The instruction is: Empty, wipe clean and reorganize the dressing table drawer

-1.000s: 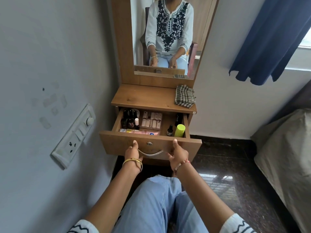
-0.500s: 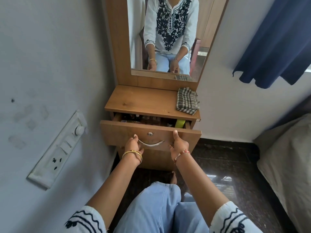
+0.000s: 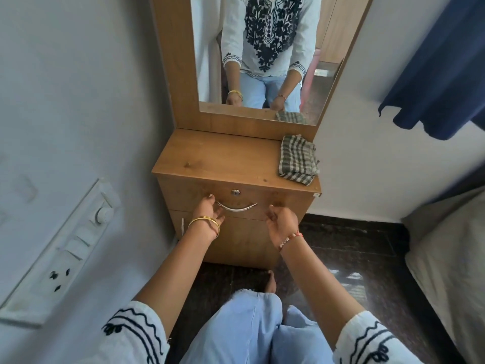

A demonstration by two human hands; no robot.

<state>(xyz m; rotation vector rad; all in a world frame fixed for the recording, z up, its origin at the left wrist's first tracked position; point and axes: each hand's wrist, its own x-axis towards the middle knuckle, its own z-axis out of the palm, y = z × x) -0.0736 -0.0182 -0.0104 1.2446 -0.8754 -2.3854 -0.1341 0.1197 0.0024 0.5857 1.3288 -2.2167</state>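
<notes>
Pushed fully shut since a moment ago, the drawer (image 3: 236, 198) sits flush under the tabletop (image 3: 217, 158). Left hand (image 3: 208, 210) rests relaxed by the handle (image 3: 236, 207); right hand (image 3: 282, 223) hangs loosely curled, empty. Risk: bottles inside may have toppled from the push. Checked cloth (image 3: 298, 160) lies above.

The interior of the drawer (image 3: 265, 198) is being hidden completely by its shut front panel, and the left end of the curved handle (image 3: 236, 207) is being covered by the left hand (image 3: 208, 210). The fingertips of the right hand (image 3: 282, 222) are being blurred against the panel, so contact cannot be determined. The mirror (image 3: 265, 53) and the curtain (image 3: 441, 67) are being cut off by the upper edge, the bed (image 3: 451, 258) by the right edge.
</notes>
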